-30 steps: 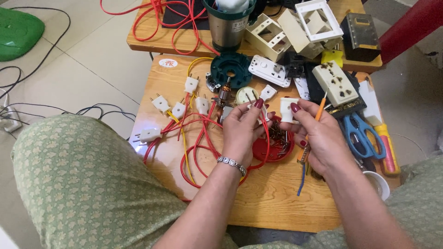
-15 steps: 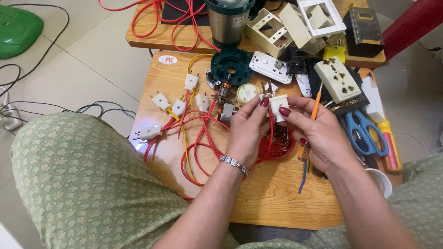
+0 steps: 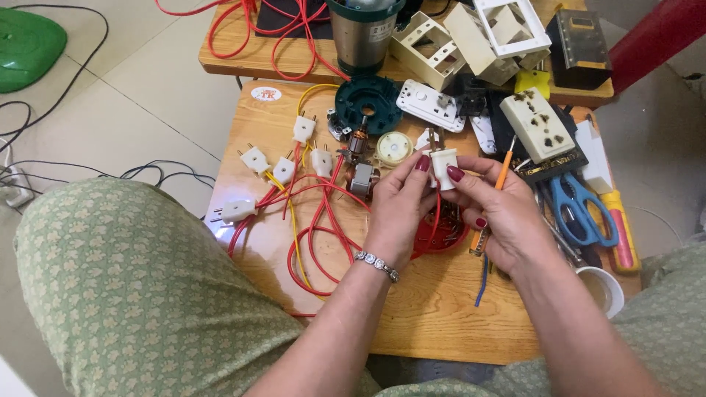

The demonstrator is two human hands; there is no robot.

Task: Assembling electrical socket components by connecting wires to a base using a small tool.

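Note:
My left hand (image 3: 399, 208) and my right hand (image 3: 498, 211) meet over the wooden table (image 3: 441, 323). Between their fingertips they hold a white two-pin plug (image 3: 443, 166) upright, with a red wire (image 3: 436, 217) hanging from it. My right hand also keeps an orange-handled screwdriver (image 3: 501, 173) tucked between its fingers, tip up. Under the hands lies a red round lid (image 3: 440, 237) with small parts. Several more white plugs (image 3: 254, 159) on red and yellow wires (image 3: 316, 228) lie to the left.
A steel cup (image 3: 363, 33), a green round part (image 3: 368, 103), a small motor (image 3: 359, 158) and white socket plates (image 3: 535, 123) fill the back. Blue scissors (image 3: 575, 207) and a white cup (image 3: 603, 288) sit right. My green-patterned knee (image 3: 125, 294) is at the left.
Both hands have lifted from the red lid, bringing the white plug up between the fingertips. The view has shifted slightly downward.

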